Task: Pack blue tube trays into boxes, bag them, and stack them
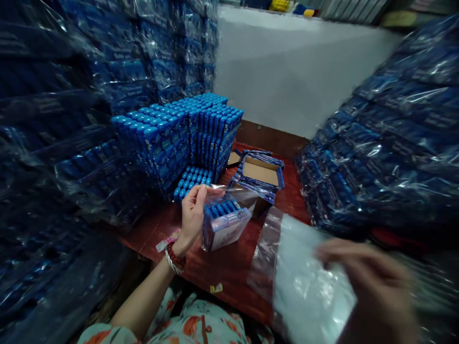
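Clear plastic bag (pixel 245 193) around blue-and-white printed carton (pixel 229 230) of slim blue packs, over dark red tabletop (pixel 215 272), just right of left hand (pixel 193 210). I see left thumb and fingers pinching bag's edge. Right hand (pixel 373 277) blurred above pile of flat, clear plastic sleeves (pixel 304 282); I cannot tell whether it grips any. Beyond: tall block of blue-capped packs (pixel 168 143), open tan-bottomed cardboard trays (pixel 261 172) beside it.
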{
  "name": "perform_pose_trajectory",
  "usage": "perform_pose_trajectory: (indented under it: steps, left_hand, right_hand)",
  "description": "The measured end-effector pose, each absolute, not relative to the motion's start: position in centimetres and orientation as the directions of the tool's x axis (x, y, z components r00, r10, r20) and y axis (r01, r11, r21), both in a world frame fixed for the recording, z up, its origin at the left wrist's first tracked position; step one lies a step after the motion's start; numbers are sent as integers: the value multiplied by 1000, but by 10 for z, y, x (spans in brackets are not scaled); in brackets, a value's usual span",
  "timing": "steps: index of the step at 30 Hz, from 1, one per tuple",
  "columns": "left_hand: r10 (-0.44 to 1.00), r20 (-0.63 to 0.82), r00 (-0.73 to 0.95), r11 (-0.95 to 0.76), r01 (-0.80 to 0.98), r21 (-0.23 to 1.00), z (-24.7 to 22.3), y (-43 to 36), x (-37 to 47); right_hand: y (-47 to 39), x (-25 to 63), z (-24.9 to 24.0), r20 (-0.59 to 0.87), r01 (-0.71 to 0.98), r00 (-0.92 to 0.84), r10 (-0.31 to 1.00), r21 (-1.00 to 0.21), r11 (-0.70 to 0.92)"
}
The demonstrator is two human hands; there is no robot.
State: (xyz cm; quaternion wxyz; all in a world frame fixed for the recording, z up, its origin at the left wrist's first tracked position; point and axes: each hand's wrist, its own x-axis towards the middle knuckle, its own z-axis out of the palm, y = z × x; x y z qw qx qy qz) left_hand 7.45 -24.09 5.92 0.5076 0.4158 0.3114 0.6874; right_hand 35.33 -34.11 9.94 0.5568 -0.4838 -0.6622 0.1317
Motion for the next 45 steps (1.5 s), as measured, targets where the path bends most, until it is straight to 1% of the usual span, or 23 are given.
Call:
perform_pose_trajectory:
  steps: [1, 4, 6, 9, 11, 13, 15, 17, 19, 20, 22, 23, 25, 27, 29, 31, 32, 33, 34, 36, 39, 41, 45]
  left_hand:
    - [956, 253, -147, -293, -445, 846, 60, -240, 76]
    - [947, 270, -175, -321, -442, 838, 62, -239, 78]
    - [937, 296, -183, -347, -419, 839, 61, -242, 77]
    - [923, 354, -151, -383, -273, 882, 54, -258, 75]
    - [910, 409, -66, -414, -104, 904, 42, -273, 75]
    - [873, 482, 72, -485, 37, 874, 24, -289, 76]
    - [762, 610, 219, -637, 85, 766, 3, -300, 78]
    - [583, 729, 359, -798, 81, 598, -14, -305, 81]
    - [424, 781, 458, -892, 60, 449, -25, -306, 85]
    - [379, 784, 491, -912, 58, 405, -29, -306, 86]
    - [329, 790, 517, -937, 72, 343, -32, -306, 89]
    - [309, 792, 526, -946, 86, 312, -32, -306, 90]
    - [266, 781, 565, -963, 121, 241, -33, -307, 91]
    - [227, 752, 619, -974, 148, 173, -33, -308, 91]
    - [210, 711, 672, -977, 169, 128, -34, -309, 88]
    - [235, 672, 703, -971, 205, 125, -33, -310, 83]
    - [264, 656, 707, -963, 228, 142, -32, -311, 80]
    - [295, 644, 706, -955, 247, 166, -32, -311, 76]
    - [320, 632, 705, -947, 259, 191, -32, -310, 71]
    - [338, 616, 711, -941, 250, 228, -35, -307, 61]
    - [327, 604, 727, -944, 220, 245, -40, -297, 48]
    - [333, 607, 722, -941, 218, 257, -42, -289, 42]
    - [330, 641, 693, -941, 189, 280, -42, -282, 40]
  right_hand:
    - [-344, 325, 84, 566, 556, -207, 798, -603, 572]
    - [-327, 257, 38, 462, 712, -519, 719, -232, 663]
    - [-305, 231, 15, 408, 773, -546, 731, -92, 628]
    - [-276, 214, -4, 420, 859, -445, 791, -48, 509]
    - [-265, 211, -9, 444, 881, -388, 808, -81, 467]
    - [-259, 213, -13, 478, 864, -367, 798, -143, 483]
    - [-259, 220, -20, 554, 794, -357, 752, -244, 556]
    - [-265, 228, -30, 647, 653, -304, 699, -393, 647]
    - [-273, 236, -38, 706, 472, -121, 698, -578, 666]
    - [-277, 239, -40, 684, 376, 23, 729, -682, 628]
    - [-282, 244, -36, 530, 140, 352, 772, -845, 516]
    - [-283, 246, -30, 415, 2, 476, 776, -883, 470]
    - [-282, 251, -12, 230, -218, 567, 791, -884, 414]
    - [-279, 258, 8, 195, -234, 513, 836, -906, 354]
    - [-276, 265, 21, 253, 4, 456, 853, -959, 282]
    - [-273, 272, 19, 340, 273, 489, 803, -934, 230]
    - [-271, 273, 13, 361, 329, 529, 768, -921, 206]
    - [-269, 273, 3, 345, 314, 580, 738, -930, 188]
    - [-267, 272, -9, 288, 237, 625, 725, -956, 175]
    - [-262, 264, -33, 94, -21, 651, 753, -990, 142]
    - [-252, 247, -56, -97, -315, 581, 808, -942, 113]
    - [-245, 239, -61, -111, -365, 569, 815, -922, 129]
    - [-241, 234, -63, -105, -340, 638, 763, -927, 157]
